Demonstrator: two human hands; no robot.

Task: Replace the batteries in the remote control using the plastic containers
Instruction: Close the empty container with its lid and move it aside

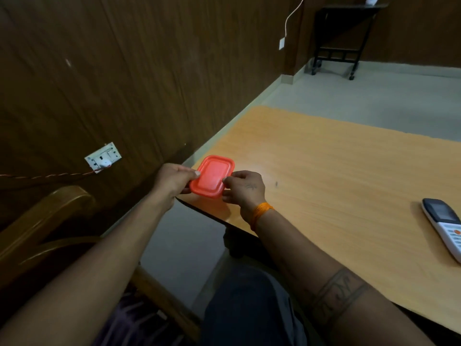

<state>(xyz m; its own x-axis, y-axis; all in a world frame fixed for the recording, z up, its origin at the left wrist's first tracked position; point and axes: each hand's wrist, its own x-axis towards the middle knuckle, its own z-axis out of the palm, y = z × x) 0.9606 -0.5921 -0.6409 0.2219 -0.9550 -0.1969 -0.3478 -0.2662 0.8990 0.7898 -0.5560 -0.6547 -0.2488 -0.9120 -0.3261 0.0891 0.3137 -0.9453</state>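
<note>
A small rectangular plastic container with a red lid point(212, 176) is held just above the near left corner of the wooden table point(324, 171). My left hand point(172, 182) grips its left edge, thumb on the lid. On the right edge my right hand point(245, 188) pinches the container, an orange band on its wrist. A white remote control point(442, 227) with a dark screen lies face up at the table's right edge, far from both hands. The inside of the container is hidden under the lid. No batteries show.
A wooden chair arm point(45, 221) curves at my lower left. A dark panelled wall with a white socket plate point(103, 157) and a cable runs along the left. A black wheeled stand point(341, 38) is on the floor at the far back.
</note>
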